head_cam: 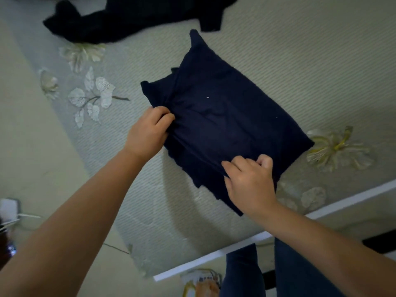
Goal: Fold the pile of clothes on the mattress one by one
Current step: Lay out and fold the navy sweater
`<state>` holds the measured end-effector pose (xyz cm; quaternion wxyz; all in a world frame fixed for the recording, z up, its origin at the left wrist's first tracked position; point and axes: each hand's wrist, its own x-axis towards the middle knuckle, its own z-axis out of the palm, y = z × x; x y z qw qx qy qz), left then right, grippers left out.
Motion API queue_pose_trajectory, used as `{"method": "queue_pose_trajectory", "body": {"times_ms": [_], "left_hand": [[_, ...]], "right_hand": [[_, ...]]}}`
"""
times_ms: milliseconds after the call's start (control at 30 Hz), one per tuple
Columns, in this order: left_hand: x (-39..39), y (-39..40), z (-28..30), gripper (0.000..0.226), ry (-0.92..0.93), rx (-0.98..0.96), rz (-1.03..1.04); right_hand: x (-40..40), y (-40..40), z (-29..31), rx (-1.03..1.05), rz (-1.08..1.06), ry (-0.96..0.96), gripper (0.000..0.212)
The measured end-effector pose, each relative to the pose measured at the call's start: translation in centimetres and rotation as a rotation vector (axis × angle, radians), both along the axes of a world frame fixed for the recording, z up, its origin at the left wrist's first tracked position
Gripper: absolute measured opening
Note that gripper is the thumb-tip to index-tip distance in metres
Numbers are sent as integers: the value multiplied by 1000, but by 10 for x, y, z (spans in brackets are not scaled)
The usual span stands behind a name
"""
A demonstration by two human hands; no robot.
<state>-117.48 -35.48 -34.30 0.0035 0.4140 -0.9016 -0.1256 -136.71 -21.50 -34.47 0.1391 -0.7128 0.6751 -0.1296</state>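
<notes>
Navy garment [225, 116]: folded into a rough rectangle, lying flat near the middle of the mattress, its long axis running diagonally from upper left to lower right; several layered edges show along its near side, and a narrow tab of fabric sticks out at its far corner.
Left hand [147, 131]: at the garment's left edge, fingers curled in and pinching a bunch of the fabric, which puckers into creases at that spot.
Right hand [249, 181]: at the garment's near edge, thumb and fingers pinching the top layer; the cloth pulls taut in a ridge between the two hands.
Hands relative to each other: apart, each clamped on its own part of the same garment.
Black clothes [128, 20]: an unfolded dark heap at the far side of the mattress, well apart from the navy garment.
Mattress [300, 61]: pale ribbed cover printed with white and yellow flowers; a white edge strip runs along its near side.
Person: bare forearms reach in from below; legs in dark blue trousers [278, 271] stand just beside the mattress edge.
</notes>
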Motion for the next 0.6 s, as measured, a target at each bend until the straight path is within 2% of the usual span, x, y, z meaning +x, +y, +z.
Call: {"method": "queue_pose_trajectory", "body": {"times_ms": [200, 300, 400, 433, 467, 533, 600], "left_hand": [[39, 40, -42, 30, -118, 171, 48], [47, 44, -52, 32, -108, 135, 100], [49, 52, -49, 42, -213, 149, 275], [49, 56, -47, 45, -193, 131, 310], [47, 61, -45, 49, -158, 96, 279], [38, 72, -44, 61, -99, -7, 75], [26, 82, -47, 74, -92, -34, -118]], "right_hand": [[40, 38, -40, 51, -49, 137, 36], [48, 47, -46, 40, -37, 152, 48], [50, 54, -44, -39, -72, 113, 73], [50, 57, -42, -39, -84, 115, 82], [51, 59, -42, -11, -90, 133, 89], [53, 60, -44, 108, -84, 210, 103], [55, 60, -48, 227, -76, 267, 103]]}}
